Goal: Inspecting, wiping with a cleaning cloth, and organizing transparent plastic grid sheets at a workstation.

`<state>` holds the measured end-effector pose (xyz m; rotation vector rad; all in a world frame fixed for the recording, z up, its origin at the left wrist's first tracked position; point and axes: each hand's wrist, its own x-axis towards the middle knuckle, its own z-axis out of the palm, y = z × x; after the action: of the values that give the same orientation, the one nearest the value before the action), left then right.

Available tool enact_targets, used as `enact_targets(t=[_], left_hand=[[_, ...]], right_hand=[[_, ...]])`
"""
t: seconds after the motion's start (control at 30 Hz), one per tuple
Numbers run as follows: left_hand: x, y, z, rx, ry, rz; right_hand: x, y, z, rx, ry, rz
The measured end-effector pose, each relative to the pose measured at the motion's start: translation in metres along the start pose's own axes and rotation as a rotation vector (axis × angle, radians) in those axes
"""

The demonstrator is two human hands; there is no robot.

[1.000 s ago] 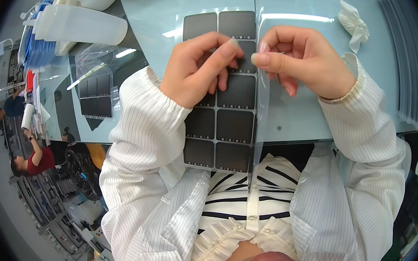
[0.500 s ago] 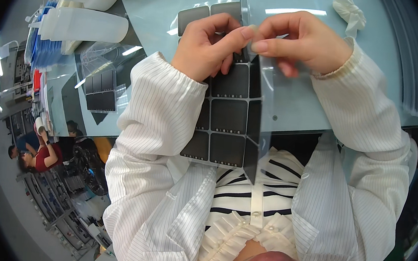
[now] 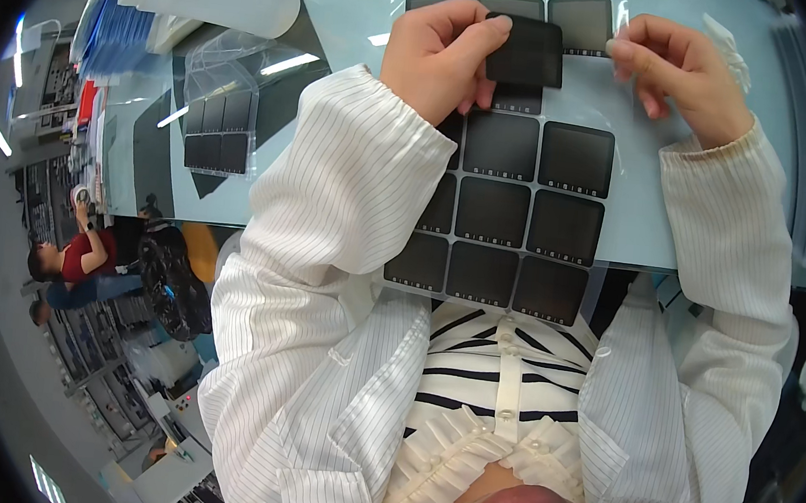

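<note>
Your left hand [image 3: 439, 58]: pinches one dark square film [image 3: 526, 51], lifted. Your right hand [image 3: 677, 74]: fingertips closed on the clear backing sheet [image 3: 521, 214] edge, just right of that film; remaining squares lie below both grips.

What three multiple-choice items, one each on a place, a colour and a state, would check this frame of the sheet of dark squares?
1. Where does the near end of the clear sheet of dark squares lie?
A. Hanging past the table edge toward the person's chest
B. Rolled up at the far side of the table
C. Under the white tray

2. What colour is the table top?
A. Red
B. Pale blue-grey
C. Yellow

3. What is the left hand doing?
A. Resting flat and empty
B. Gripping a bottle
C. Pinching one loose dark square

Answers:
1 A, since the lowest row of squares overhangs the table edge.
2 B, as the bare surface beside the sheet shows.
3 C, as the thumb and fingers clasp the square above the sheet, while the right hand pinches the sheet's far edge.
</note>
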<state>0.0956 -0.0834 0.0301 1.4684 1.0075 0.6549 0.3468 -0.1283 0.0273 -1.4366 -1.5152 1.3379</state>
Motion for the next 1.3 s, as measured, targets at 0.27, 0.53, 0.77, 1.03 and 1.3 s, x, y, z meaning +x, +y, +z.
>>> enact_targets(t=[0.27, 0.53, 0.77, 1.03, 1.3], left_hand=[[0.005, -0.008, 0.01, 0.079, 0.1, 0.239], [0.007, -0.01, 0.006, 0.17, -0.038, 0.269], [0.01, -0.01, 0.006, 0.325, -0.003, 0.346], [0.021, -0.014, -0.008, -0.036, 0.05, 0.075], [0.023, -0.023, -0.097, -0.334, 0.469, 0.188]], right_hand=[[0.009, -0.013, 0.062, 0.133, -0.029, -0.186], [0.012, -0.009, 0.058, 0.23, -0.009, -0.171], [0.018, -0.002, 0.047, 0.131, 0.008, -0.182], [0.038, 0.006, 0.022, 0.189, 0.029, 0.046], [0.067, 0.054, 0.021, -0.022, 0.392, -0.186]])
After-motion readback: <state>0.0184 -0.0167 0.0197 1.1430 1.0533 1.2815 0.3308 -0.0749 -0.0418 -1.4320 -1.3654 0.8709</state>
